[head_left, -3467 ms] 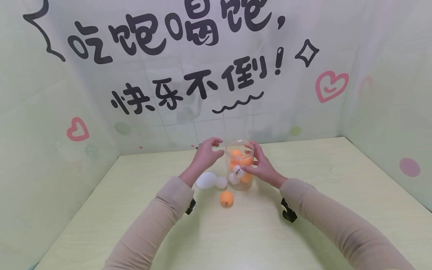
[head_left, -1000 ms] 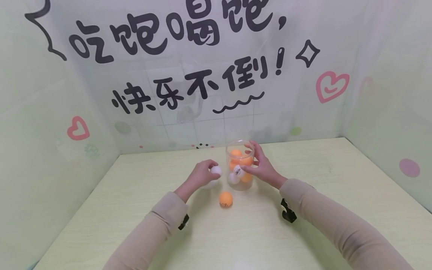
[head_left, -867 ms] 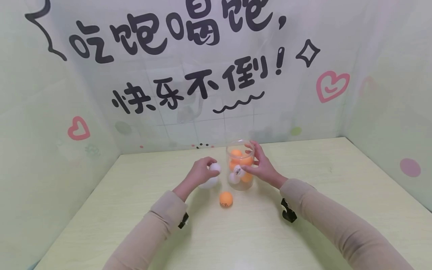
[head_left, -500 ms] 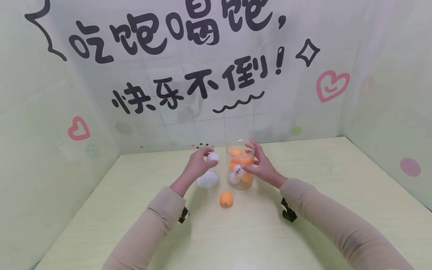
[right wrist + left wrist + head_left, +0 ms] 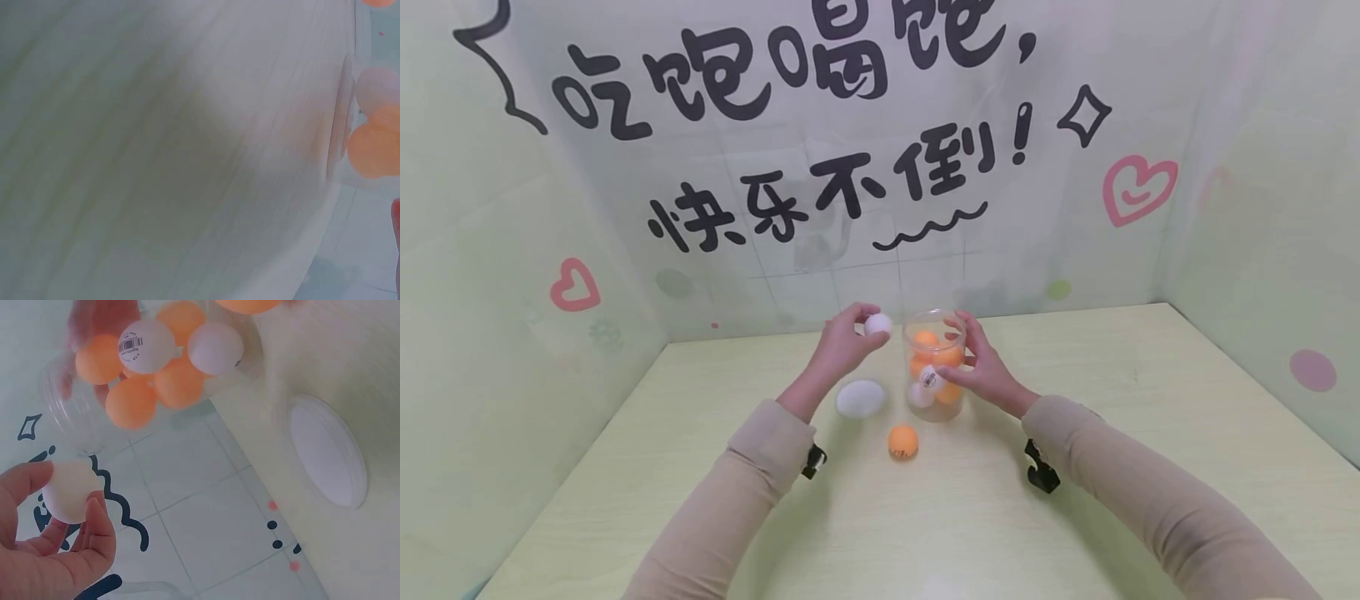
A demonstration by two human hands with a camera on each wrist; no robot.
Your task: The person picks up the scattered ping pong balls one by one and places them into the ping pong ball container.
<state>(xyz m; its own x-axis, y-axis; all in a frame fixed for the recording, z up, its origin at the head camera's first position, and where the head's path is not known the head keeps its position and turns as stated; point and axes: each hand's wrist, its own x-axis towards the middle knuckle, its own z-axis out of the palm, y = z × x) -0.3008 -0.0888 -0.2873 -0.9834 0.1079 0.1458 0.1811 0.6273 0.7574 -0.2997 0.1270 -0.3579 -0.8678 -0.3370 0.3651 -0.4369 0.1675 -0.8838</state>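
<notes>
My left hand (image 5: 844,340) pinches a white ping-pong ball (image 5: 877,325) in the air, just left of the rim of a clear plastic jar (image 5: 934,315). In the left wrist view, thumb and fingers close round the same ball (image 5: 72,490). My right hand (image 5: 988,371) grips the jar from its right side, thumb in front and fingers behind. Several orange balls (image 5: 925,340) and white balls (image 5: 921,394) fill the lower part of the upright jar. One loose orange ball (image 5: 903,442) lies on the table in front of it.
A white round lid (image 5: 861,399) lies flat on the pale wooden table (image 5: 1037,517), left of the jar. Behind the table rises a white printed backdrop (image 5: 820,275), with side panels at left and right.
My left hand has taken the white ball from beside the lid and lifted it up to about the jar's rim height. My right hand has stayed on the jar.
</notes>
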